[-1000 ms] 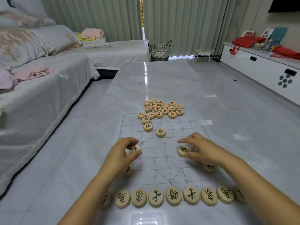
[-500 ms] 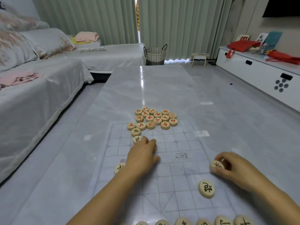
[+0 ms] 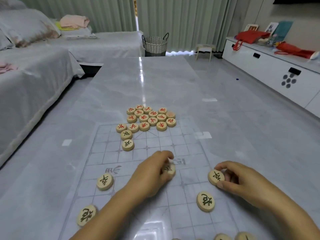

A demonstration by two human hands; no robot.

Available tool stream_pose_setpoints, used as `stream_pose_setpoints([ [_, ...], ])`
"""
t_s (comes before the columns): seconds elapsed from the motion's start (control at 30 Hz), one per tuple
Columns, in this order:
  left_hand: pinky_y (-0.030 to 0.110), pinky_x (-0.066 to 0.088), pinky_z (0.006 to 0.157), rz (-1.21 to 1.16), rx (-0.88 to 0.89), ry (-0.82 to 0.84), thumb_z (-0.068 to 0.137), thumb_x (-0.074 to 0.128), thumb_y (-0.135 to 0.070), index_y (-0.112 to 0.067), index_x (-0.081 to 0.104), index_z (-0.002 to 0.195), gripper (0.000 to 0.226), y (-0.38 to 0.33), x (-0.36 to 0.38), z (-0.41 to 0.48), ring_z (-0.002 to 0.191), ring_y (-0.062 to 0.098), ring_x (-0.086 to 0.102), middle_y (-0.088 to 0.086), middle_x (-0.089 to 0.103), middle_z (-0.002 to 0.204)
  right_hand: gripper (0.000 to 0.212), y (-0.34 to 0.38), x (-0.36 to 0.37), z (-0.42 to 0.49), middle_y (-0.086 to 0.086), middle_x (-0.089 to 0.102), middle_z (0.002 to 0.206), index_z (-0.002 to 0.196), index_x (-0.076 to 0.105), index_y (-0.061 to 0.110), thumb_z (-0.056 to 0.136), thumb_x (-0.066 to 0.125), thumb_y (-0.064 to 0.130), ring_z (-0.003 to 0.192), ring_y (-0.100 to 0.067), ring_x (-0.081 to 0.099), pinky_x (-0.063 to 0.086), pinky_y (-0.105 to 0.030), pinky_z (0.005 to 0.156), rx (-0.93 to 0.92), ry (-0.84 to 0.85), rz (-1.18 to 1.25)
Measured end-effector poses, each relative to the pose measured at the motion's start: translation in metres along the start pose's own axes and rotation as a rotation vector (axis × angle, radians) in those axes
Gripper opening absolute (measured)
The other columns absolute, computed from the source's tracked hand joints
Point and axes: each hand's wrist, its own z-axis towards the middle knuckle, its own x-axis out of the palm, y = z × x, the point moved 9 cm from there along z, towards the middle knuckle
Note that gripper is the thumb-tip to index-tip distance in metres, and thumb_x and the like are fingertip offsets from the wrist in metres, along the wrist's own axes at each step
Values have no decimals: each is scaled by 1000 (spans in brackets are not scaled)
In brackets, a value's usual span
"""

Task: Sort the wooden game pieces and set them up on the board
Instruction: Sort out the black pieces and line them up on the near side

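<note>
1. The step in hand looks like laying out the black side's soldier row on the printed xiangqi board (image 3: 187,148), a clear grid sheet on the grey table (image 3: 155,84).
2. The right hand (image 3: 242,181) pinches a black-lettered soldier disc (image 3: 216,177) between thumb and fingertips. The disc is tilted up on edge, and I cannot tell whether its lower rim touches the sheet.
3. The left hand (image 3: 152,172) is curled round another wooden disc (image 3: 170,170) at its fingertips. That disc is blurred and its character is unreadable.
4. A placed soldier (image 3: 105,181) lies flat to the left of the left hand. One cannon disc (image 3: 205,201) sits just nearer than the right hand, and another cannon (image 3: 86,216) sits left of the left forearm.
5. Beyond the left hand, two loose black soldiers (image 3: 127,140) sit touching each other. The far one touches the red-lettered heap (image 3: 150,117), which is unsorted.
6. Next, each held disc probably needs setting flat on a line crossing level with the placed soldier. After that, the two loose soldiers need fetching without nudging the red heap.
</note>
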Motion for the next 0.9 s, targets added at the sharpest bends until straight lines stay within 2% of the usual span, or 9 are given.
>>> stream_pose_setpoints([
  [0.13, 22, 40, 92, -21, 57, 66, 84, 60, -24, -33, 41, 126, 46, -19, 21, -12, 111, 7, 47, -15, 47, 125, 20, -1, 1, -3, 7, 56, 84, 94, 52, 40, 80, 66, 37, 75, -11, 53, 43, -22, 66, 9, -20, 2],
  [0.3, 18, 40, 76, -128, -42, 35, 75, 71, -27, -24, 48, 115, 46, -8, 21, -13, 86, 8, 47, -10, 42, 104, 23, -1, 0, -5, 8, 55, 85, 93, 50, 47, 80, 66, 36, 77, -10, 54, 45, -24, 68, -13, -60, 32],
  [0.53, 22, 42, 75, -117, -78, 50, 74, 73, -27, -20, 53, 106, 39, -9, 27, -12, 84, 12, 48, -4, 46, 105, 25, -2, 1, -7, 9, 54, 86, 92, 46, 51, 81, 65, 37, 79, -5, 52, 45, -23, 68, -41, -86, 38],
  [0.67, 19, 38, 82, -99, -52, 114, 81, 66, -21, -26, 50, 121, 44, -14, 32, -13, 91, 10, 45, -5, 41, 110, 24, -1, 1, -8, 11, 54, 86, 92, 46, 50, 81, 64, 38, 78, -7, 53, 45, -23, 68, -50, -92, 25],
  [0.77, 21, 41, 84, -57, -68, 147, 85, 58, -17, -32, 36, 133, 56, -10, 27, -15, 95, 13, 48, -4, 39, 119, 24, -1, 3, -8, 10, 54, 88, 93, 45, 51, 82, 63, 38, 78, -8, 53, 46, -22, 68, -53, -86, 22],
  [0.83, 26, 44, 86, -56, -124, 129, 81, 64, -26, -30, 32, 133, 61, -7, 24, -16, 101, 17, 50, -4, 40, 121, 25, -1, 3, -8, 10, 54, 88, 93, 44, 51, 82, 63, 38, 79, -7, 53, 45, -22, 68, -55, -90, 25],
  [0.9, 30, 45, 87, -54, -173, 86, 75, 69, -40, -26, 38, 124, 60, -9, 27, -17, 104, 18, 49, -4, 42, 117, 25, -2, 2, -8, 11, 54, 88, 95, 45, 50, 81, 63, 38, 79, -6, 53, 44, -20, 67, -58, -102, 32],
])
